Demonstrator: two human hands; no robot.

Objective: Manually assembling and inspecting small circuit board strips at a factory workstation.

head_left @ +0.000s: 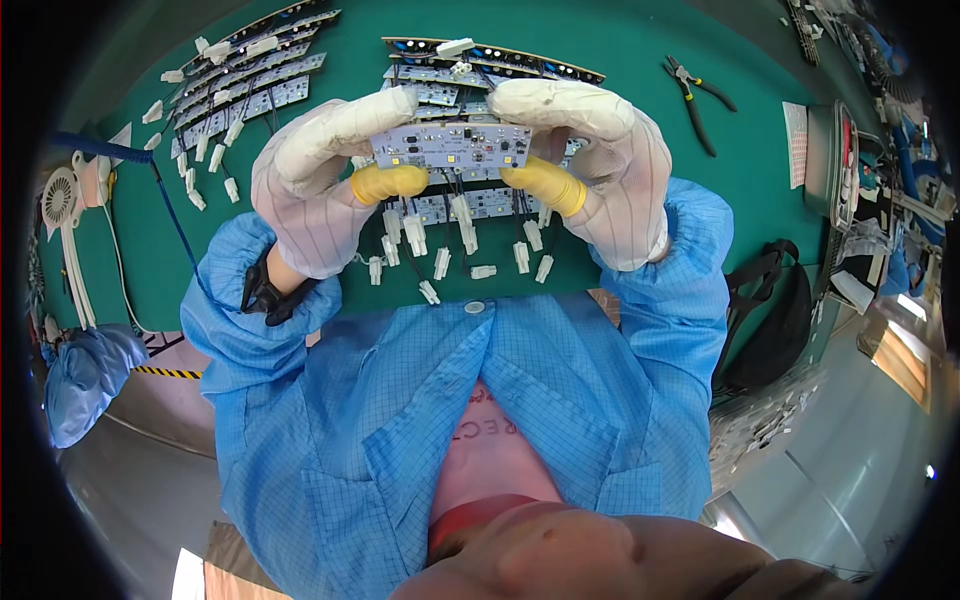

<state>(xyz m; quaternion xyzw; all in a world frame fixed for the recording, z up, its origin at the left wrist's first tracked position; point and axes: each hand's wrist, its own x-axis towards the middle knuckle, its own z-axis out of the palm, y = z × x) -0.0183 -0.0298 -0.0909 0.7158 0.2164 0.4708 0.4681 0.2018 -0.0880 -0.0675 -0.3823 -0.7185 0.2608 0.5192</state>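
A white circuit board with small yellow LEDs and black components is held up level between my two hands. My left hand pinches its left end and my right hand its right end, thumbs below and fingers above. Both wear whitish striped gloves, with yellow finger cots on the thumbs. Beneath it lie more LED boards, partly hidden by my hands. White plug connectors on short dark wires hang toward me. Behind my fingers, a long curved board strip lies on top of other boards.
More LED boards with connectors lie fanned out at the far left of the green mat. Yellow-and-black pliers rest at the far right. A small white fan stands left; a black bag lies right. A blue cord runs to my left wrist.
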